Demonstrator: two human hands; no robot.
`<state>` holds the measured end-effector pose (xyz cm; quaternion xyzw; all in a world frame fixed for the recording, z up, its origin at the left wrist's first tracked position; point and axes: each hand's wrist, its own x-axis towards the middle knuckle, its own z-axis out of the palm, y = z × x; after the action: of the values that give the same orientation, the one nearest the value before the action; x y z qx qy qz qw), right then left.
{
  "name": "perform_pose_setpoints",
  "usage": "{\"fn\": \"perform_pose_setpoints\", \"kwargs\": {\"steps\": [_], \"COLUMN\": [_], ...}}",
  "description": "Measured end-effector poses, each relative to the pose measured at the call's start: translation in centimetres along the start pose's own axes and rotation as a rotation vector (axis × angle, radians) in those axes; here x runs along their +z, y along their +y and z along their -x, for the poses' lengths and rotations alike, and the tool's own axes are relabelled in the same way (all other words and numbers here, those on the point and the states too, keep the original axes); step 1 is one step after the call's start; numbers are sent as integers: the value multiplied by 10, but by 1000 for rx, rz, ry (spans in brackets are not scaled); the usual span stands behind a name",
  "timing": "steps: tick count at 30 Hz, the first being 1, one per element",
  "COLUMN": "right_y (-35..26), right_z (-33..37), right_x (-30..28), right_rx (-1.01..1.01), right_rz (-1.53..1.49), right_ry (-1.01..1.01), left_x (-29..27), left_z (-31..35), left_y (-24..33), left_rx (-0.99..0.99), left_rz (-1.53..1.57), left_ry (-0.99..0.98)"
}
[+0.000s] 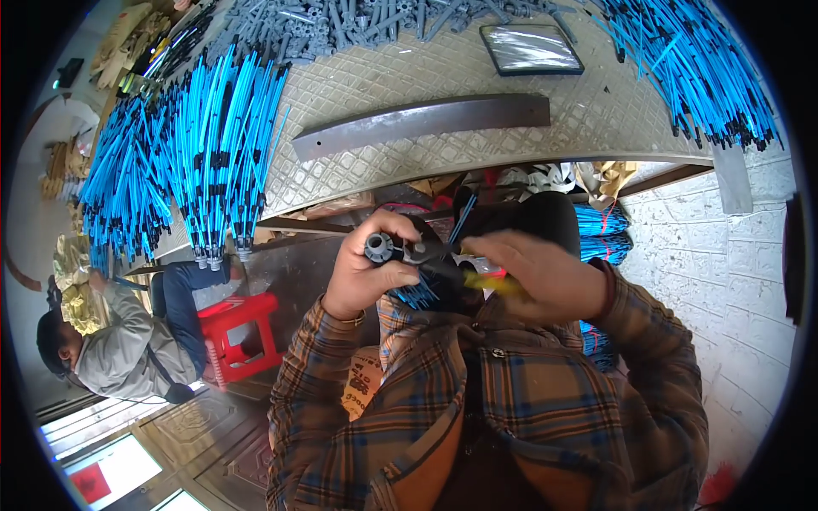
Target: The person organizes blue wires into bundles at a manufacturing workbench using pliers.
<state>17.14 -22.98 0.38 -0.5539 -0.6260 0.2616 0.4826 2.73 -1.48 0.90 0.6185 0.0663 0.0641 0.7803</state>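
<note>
My left hand [362, 271] is closed on grey plastic fittings, thumb and forefinger curled about them. The round, toothed end of one grey plastic fitting [378, 247] points up from the grip. Close to its right, my right hand [545, 274] is partly smeared by motion and wraps round a tool with a yellow handle [484, 281]. The tool's dark front part reaches toward the left hand, too blurred to name its kind. Below the left hand, thin blue rods [417, 294] lie near my lap, partly hidden.
On the patterned table [358, 89] ahead are a dark metal bar [426, 122], a heap of grey plastic fittings [341, 24] and a black-framed panel [532, 48]. Blue rod bundles [223, 136] overhang at left, more blue rods [694, 72] at right. A person [128, 341] sits by a red stool [243, 328].
</note>
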Motion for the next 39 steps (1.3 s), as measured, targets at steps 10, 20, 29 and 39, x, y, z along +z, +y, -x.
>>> {"fn": "perform_pose_setpoints", "kwargs": {"steps": [10,20,29,39], "right_y": [5,12,41,-17], "right_z": [8,18,39,0], "right_x": [-9,-9,28,-51], "right_rx": [709,1024,681,891], "right_rz": [-1054,-1248,-1838,-995], "right_ry": [-458,-481,-494,-501], "left_x": [-2,3,7,17], "left_z": [1,2,-3,0], "left_y": [0,-2,4,14], "left_rx": [48,-28,-22,9], "left_rz": [-66,-78,-85,-248], "left_ry": [-105,-67,-220,-211]}}
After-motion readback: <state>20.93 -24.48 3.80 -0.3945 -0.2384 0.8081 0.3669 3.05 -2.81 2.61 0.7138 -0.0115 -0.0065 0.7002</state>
